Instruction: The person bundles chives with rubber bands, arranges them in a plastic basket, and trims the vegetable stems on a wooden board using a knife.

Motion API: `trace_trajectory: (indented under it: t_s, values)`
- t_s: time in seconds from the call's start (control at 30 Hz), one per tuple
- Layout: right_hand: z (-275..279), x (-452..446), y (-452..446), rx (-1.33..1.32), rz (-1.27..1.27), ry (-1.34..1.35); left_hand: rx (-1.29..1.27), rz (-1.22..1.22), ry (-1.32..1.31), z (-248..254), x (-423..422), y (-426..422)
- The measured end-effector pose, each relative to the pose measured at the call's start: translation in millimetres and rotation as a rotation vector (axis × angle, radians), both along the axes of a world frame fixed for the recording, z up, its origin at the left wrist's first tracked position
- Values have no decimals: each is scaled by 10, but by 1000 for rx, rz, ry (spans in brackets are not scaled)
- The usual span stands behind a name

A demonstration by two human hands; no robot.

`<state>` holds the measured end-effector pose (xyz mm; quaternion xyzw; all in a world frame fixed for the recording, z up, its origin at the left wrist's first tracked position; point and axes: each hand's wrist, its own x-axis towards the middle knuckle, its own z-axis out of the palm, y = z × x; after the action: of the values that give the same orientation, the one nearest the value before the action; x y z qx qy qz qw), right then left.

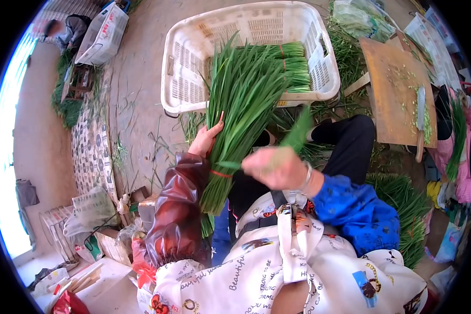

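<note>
A large bundle of garlic chives [240,104] lies slanted across my lap, its leaf tips over the near rim of a white plastic basket [193,94]. My left hand [206,140] is closed round the bundle's left side. A red band [221,174] ties it near the cut stem ends. Just right of the bundle, my right hand [277,166], smeared by motion, is closed on some loose chive leaves [300,131] that stick up from the fingers. Tied chive bundles [295,65] with red bands lie inside the basket.
A wooden board [390,99] with a knife [420,118] and green scraps stands at the right. More chives [397,209] are heaped beside my right leg. Loose leaves litter the floor. At the upper left, a person [73,34] is near another white basket [103,34].
</note>
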<state>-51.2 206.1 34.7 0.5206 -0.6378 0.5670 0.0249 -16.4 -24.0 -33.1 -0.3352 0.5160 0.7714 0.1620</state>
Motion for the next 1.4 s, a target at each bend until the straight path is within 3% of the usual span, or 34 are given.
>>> trace_trajectory:
  t_s: [0.13, 0.2, 0.23, 0.3, 0.33, 0.37, 0.43, 0.5, 0.6, 0.63, 0.7, 0.97, 1.23, 1.37, 1.4]
  values:
    - [446, 226, 259, -75, 267, 79, 212, 45, -34, -20, -32, -94]
    - [262, 94, 528, 114, 198, 21, 175, 57, -31, 60, 12, -40]
    - [276, -21, 650, 121, 47, -152, 137, 68, -18, 103, 25, -21]
    - [106, -186, 871, 552, -324, -437, -23, 34, 28, 198, 67, 46]
    - [-230, -276, 1037, 839, -348, -311, -45, 57, 71, 230, 97, 109]
    - [-520, -267, 1223, 1250, -309, -160, -65, 78, 114, 241, 116, 163]
    - [-296, -281, 1120, 1562, -16, -154, -135, 59, 139, 230, 137, 222]
    - [-196, -319, 860, 978, -96, -202, -208, 35, 164, 236, 128, 277]
    - [-57, -478, 410, 485, -166, -502, -362, -113, 159, 212, 113, 346]
    - [-158, -550, 258, 294, -64, -915, -365, -123, 161, 171, 114, 349]
    - [-180, -706, 60, 210, -62, -1086, -666, -241, 165, 112, 113, 369]
    - [-240, -881, -311, 383, -220, -1188, -1006, -381, 13, 410, 83, 601]
    - [-298, -744, -308, 160, -211, -1072, -990, -368, 25, 272, 70, 496]
    - [-177, -465, -306, -37, -147, -785, -924, -344, 63, -28, 64, 336]
    - [-12, -316, -281, 24, -113, -659, -879, -389, 193, -191, 75, 243]
